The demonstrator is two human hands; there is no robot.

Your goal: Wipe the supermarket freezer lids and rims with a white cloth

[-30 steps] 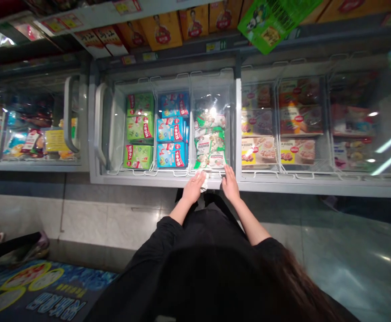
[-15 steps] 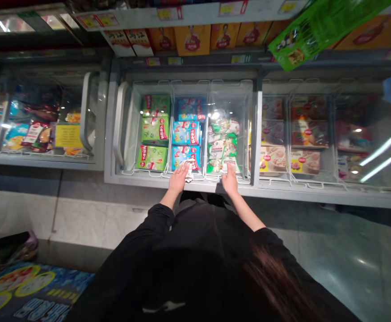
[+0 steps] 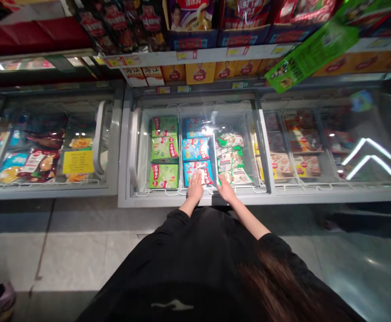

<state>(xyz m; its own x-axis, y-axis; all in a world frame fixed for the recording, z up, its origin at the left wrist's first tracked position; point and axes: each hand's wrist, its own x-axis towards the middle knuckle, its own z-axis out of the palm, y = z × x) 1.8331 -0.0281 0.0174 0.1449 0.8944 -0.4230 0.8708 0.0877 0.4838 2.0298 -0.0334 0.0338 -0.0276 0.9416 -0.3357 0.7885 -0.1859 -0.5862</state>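
My left hand (image 3: 195, 188) lies with its fingers stretched out flat on the front part of the freezer's glass lid (image 3: 197, 107), over the blue packets (image 3: 195, 149). Anything under its palm is hidden. To its right, my right hand (image 3: 226, 190) rests near the lid's front edge, fingers extended, in front of the green and white bags (image 3: 230, 161). Green packets (image 3: 164, 147) are stacked in the left wire basket. All these packs sit beneath the glass, inside the chest freezer (image 3: 155, 201).
Another freezer on the left bears a yellow notice (image 3: 77, 162). Shelves with yellow boxes (image 3: 200, 73) run behind. A green hanging sign (image 3: 311, 58) juts out at upper right. A shoe (image 3: 6, 297) shows at lower left, and another person's leg (image 3: 366, 225) at right.
The view has tilted up, showing more shelf. Both hands have come closer together. A crumpled white cloth seen by my left hand before is no longer clearly visible.
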